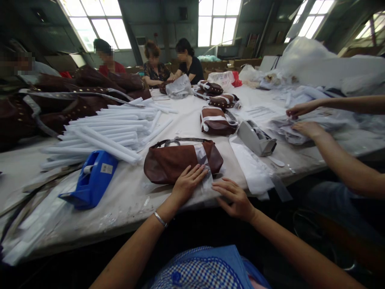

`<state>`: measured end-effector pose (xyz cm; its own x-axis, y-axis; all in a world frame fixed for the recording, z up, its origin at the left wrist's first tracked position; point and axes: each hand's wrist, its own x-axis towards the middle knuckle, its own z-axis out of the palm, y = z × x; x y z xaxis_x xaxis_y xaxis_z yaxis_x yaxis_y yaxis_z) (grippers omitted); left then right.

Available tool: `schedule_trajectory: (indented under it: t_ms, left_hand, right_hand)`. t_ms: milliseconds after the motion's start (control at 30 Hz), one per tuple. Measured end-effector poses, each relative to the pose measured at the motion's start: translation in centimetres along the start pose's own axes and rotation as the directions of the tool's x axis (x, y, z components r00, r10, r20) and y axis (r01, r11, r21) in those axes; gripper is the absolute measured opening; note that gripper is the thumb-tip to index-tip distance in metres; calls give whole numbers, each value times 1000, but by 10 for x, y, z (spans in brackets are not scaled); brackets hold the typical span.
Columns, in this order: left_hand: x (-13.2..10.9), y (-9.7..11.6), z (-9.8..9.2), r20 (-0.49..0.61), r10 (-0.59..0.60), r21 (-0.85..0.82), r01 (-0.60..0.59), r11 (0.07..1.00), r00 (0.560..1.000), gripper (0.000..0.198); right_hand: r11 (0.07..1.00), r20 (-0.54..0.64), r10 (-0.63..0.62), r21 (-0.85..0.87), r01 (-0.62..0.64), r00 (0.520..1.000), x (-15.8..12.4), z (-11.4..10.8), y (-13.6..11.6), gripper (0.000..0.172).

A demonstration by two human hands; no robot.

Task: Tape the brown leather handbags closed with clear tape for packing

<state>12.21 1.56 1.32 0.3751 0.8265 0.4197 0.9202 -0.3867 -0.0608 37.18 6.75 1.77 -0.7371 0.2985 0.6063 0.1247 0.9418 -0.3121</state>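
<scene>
In front of me on the table lies a brown leather handbag [168,162] with a dark strap along its top. A strip of white wrapping [201,152] runs down over its right part. My left hand [189,181] rests flat on the bag's lower front, its fingertips on the lower end of that strip. Beside the bag's lower right corner is my right hand [235,197], fingers spread and slightly bent near the loose end of the wrapping. Nothing shows in its grasp. A dark oval piece [217,175] lies between the fingertips and the bag.
A blue tape dispenser [94,180] stands left, before a pile of white rolls [102,134]. Right is a grey tape dispenser [256,138] beside white sheets [251,168]. Wrapped bags [217,122] lie farther back. A co-worker's hands [306,120] handle plastic at right; other people sit opposite.
</scene>
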Motion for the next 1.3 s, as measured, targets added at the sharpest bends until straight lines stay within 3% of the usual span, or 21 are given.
schedule_trajectory:
  t_ms: [100, 200, 367, 500, 600, 767, 900, 1000, 1200, 1300]
  left_hand:
    - [0, -1, 2, -9, 0, 22, 0, 1000, 1000, 63]
    - [-1, -1, 5, -13, -6, 43, 6, 999, 1000, 62]
    - [1, 2, -2, 10, -34, -48, 35, 998, 999, 67]
    - [8, 10, -8, -24, -161, -218, 152, 964, 987, 74]
    - [12, 14, -1, -96, -280, -245, 250, 937, 955, 60]
    - [12, 15, 18, -194, -278, -169, 247, 954, 941, 42]
    - [11, 17, 16, -187, -259, -151, 233, 961, 947, 43]
    - [12, 18, 12, -215, -241, -133, 216, 967, 946, 41]
    - [13, 17, 16, -252, -216, -104, 196, 975, 943, 42]
    - [13, 17, 15, -263, -202, -83, 187, 979, 943, 40]
  right_hand:
    - [995, -182, 94, 36, -89, 979, 27, 3, 4, 30]
    - [990, -208, 133, -16, -140, 969, 47, 9, 19, 18]
    - [958, -50, 98, -266, -107, 994, 51, 23, 44, 18]
    - [926, -44, 91, -365, -100, 995, 50, 32, 47, 20]
    - [915, -41, 96, -390, -104, 995, 51, 35, 46, 18]
    - [948, -4, 48, -313, -47, 999, 33, 23, 37, 32]
    - [978, 194, -77, -177, 112, 978, 1, 4, 14, 54]
    - [984, 287, -108, -105, 144, 952, -13, 3, 4, 62]
    - [971, 57, -229, -57, 233, 972, -3, 27, 17, 43]
    - [970, 4, -243, -22, 243, 970, 0, 30, 21, 35]
